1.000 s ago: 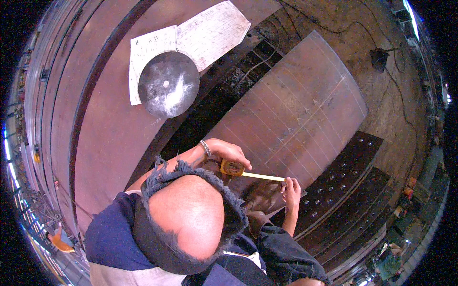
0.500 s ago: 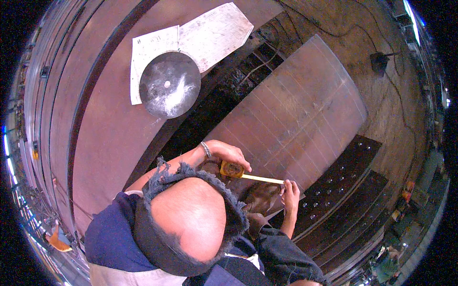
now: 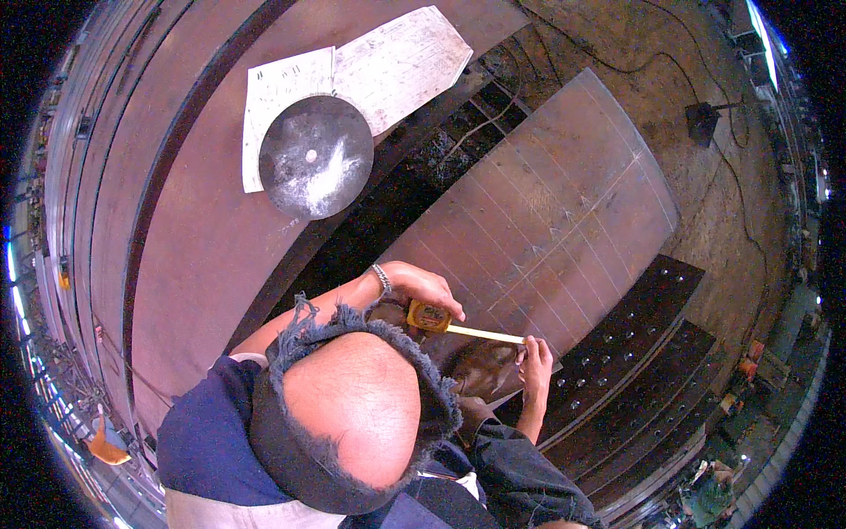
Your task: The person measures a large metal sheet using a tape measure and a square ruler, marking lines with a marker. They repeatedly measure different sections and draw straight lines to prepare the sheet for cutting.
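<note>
My left hand [image 3: 421, 286], with a metal bracelet at its wrist, grips the yellow case of a tape measure [image 3: 428, 316]. A short length of its yellow blade [image 3: 487, 334] runs out to the right. My right hand [image 3: 536, 361] pinches the blade near its far end. Both hands are at the near end of a brownish steel plate [image 3: 564, 203] marked with several pale straight lines and small marks. The blade stretches across this near end; whether it touches the plate I cannot tell.
My bent knee [image 3: 352, 406] shows through frayed dark trousers in front. A round metal disc [image 3: 315, 159] partly covers marked white sheets [image 3: 401, 66] on a large steel surface [image 3: 203, 220] at left. Dark strips with holes [image 3: 608, 353] lie right. Cables [image 3: 652, 57] cross the floor.
</note>
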Demonstrator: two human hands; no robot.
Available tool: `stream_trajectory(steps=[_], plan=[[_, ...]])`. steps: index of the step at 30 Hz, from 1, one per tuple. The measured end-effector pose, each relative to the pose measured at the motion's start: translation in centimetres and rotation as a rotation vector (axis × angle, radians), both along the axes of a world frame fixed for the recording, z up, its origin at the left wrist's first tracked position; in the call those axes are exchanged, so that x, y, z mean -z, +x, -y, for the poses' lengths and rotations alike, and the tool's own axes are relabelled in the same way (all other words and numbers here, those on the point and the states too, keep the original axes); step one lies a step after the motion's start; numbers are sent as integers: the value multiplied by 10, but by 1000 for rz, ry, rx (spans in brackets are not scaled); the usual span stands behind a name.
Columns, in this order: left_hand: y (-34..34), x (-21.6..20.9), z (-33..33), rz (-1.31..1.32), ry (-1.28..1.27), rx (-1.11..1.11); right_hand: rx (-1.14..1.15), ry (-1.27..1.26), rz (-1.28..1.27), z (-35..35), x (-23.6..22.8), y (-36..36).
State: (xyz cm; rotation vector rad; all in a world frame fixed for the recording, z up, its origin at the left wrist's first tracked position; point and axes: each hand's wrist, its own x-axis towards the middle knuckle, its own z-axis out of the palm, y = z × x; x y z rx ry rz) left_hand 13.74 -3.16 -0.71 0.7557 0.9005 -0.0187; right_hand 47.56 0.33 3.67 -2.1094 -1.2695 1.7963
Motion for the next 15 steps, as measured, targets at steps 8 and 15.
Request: stream_trajectory(steps=[8,15], plan=[[-3,-23,-8,-22,-22,10,16,-5,4,0,4,2],[-8,-15,3,160,74,-100,236,116,-117,-2,-1,0]])
